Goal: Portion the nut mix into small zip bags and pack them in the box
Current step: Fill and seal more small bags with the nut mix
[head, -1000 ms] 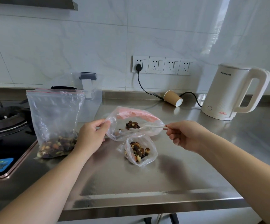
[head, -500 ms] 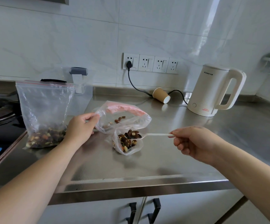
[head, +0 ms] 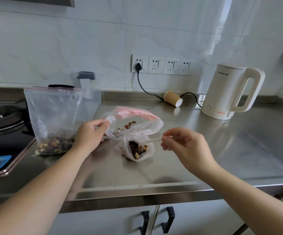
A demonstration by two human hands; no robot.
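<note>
A large zip bag [head: 52,116] with nut mix at its bottom stands upright at the left of the steel counter. My left hand [head: 89,134] pinches the open edge of a crumpled clear bag [head: 137,122] with a pink strip and a few nuts inside. In front of it a small bag [head: 140,150] holds a portion of nuts. My right hand [head: 184,143] pinches the handle of a white plastic spoon [head: 151,140], whose bowl dips into the small bag. A clear plastic box [head: 91,99] with a grey latch stands behind the large bag.
A gas hob [head: 3,126] lies at the far left. A paper cup [head: 173,100] lies on its side near the wall, beside a black cable [head: 147,92]. A cream electric kettle [head: 230,92] stands at the right. The counter's front edge [head: 137,195] runs below my arms.
The spoon has moved from the pink-strip bag down into the small bag in front, and its load of nuts is no longer seen on it. My left hand still holds the bag's edge.
</note>
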